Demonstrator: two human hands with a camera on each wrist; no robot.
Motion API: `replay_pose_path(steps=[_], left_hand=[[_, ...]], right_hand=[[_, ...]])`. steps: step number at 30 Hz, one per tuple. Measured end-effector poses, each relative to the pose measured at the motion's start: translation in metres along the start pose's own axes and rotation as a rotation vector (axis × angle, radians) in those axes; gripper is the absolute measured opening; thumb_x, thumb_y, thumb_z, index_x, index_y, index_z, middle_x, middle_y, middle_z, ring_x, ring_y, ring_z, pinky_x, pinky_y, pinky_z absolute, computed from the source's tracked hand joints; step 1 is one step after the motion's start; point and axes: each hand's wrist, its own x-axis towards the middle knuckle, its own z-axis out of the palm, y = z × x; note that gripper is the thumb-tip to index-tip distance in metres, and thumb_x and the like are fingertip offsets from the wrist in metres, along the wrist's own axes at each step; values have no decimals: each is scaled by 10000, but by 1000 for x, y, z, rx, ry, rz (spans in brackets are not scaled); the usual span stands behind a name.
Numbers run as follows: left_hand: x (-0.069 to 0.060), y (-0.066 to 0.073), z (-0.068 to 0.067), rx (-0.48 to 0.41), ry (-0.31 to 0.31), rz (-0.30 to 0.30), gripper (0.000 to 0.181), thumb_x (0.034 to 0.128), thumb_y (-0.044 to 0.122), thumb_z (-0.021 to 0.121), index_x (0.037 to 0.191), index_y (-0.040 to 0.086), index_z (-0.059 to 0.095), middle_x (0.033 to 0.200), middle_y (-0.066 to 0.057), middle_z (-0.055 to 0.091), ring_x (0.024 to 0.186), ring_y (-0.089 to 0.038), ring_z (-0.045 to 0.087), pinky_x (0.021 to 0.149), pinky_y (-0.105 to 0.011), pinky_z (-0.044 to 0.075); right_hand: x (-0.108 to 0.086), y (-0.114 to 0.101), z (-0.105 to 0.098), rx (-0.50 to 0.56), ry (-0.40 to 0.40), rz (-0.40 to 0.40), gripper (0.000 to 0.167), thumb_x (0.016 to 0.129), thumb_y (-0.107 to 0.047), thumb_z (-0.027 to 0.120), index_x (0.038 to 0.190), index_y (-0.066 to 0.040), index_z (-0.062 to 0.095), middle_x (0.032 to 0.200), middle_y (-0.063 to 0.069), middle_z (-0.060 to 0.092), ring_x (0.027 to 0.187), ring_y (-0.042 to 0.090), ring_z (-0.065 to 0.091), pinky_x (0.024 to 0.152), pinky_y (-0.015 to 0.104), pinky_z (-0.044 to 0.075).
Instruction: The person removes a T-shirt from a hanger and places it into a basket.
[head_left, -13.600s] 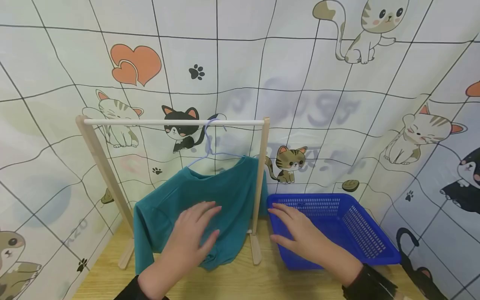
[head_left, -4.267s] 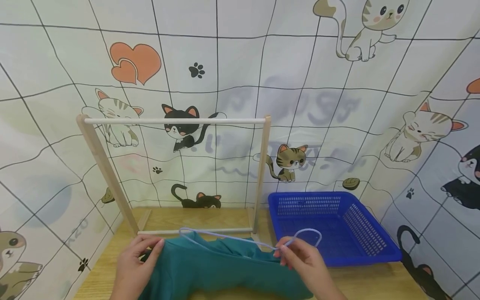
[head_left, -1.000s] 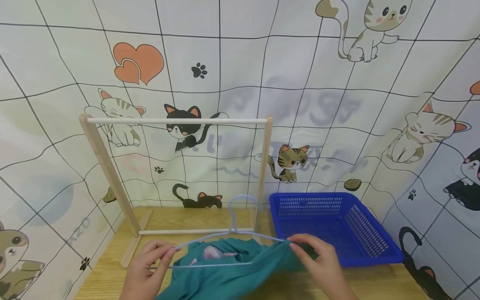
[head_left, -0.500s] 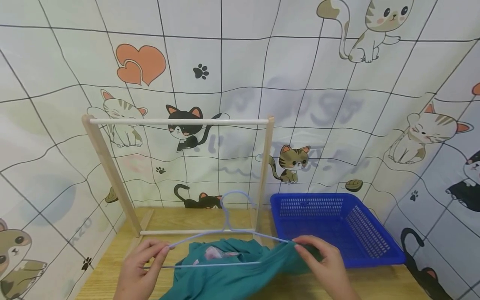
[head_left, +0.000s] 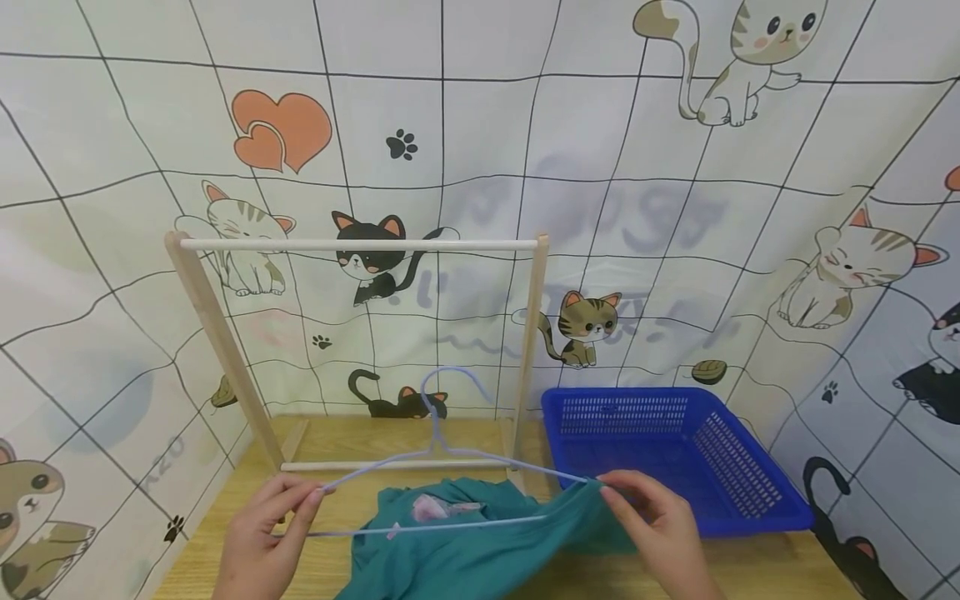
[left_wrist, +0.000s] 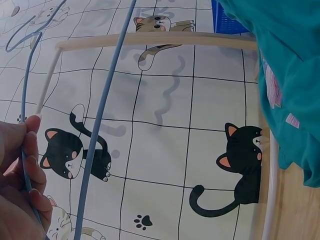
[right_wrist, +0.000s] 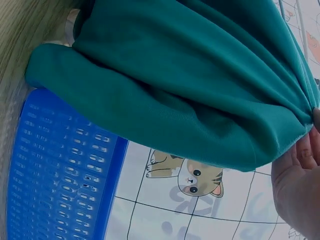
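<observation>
A teal long-sleeved shirt (head_left: 457,562) is bunched low in front, its neck opening facing up with a pinkish patch inside. My left hand (head_left: 258,537) pinches the bare left end of a pale blue hanger (head_left: 435,433), outside the cloth. The hanger's lower bar crosses over the neck opening, and its right end goes into the shirt. At that right shoulder, my right hand (head_left: 663,529) pinches the fabric by the hanger tip. The left wrist view shows fingers curled round the hanger's thin arm; in the right wrist view the teal cloth (right_wrist: 165,85) drapes from my fingertips.
Behind the shirt stands a wooden rack with a white top rod (head_left: 360,245) and a lower crossbar. A blue plastic basket (head_left: 731,467) sits to the right on the wooden table (head_left: 405,433). A cat-printed sheet hangs behind.
The shirt on its hanger, first hanging from the rack, is now down in front. The hanger's left arm has come out of the shirt. Lately the hanger slid left and its hook rose slightly.
</observation>
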Motion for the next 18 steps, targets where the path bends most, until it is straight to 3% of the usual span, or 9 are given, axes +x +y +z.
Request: replay_pose_path(steps=[12,18], left_hand=[[2,-2,-5,30,9,-37,243,791,-88,685,820,147,742,824,140,593,697,28,434,597,-169,335],[4,-1,-9,34,4,-9,220,795,-89,680,834,118,743,829,137,590,692,33,428,600,-163,333]], right_hand=[[0,2,-1,45,12,27,121,878,-63,656,995,-82,681,932,-28,688,828,37,652,697,197,544],[0,1,-2,73,-3,28,109,883,-59,647,988,-76,671,923,-20,681,821,56,650,701,198,544]])
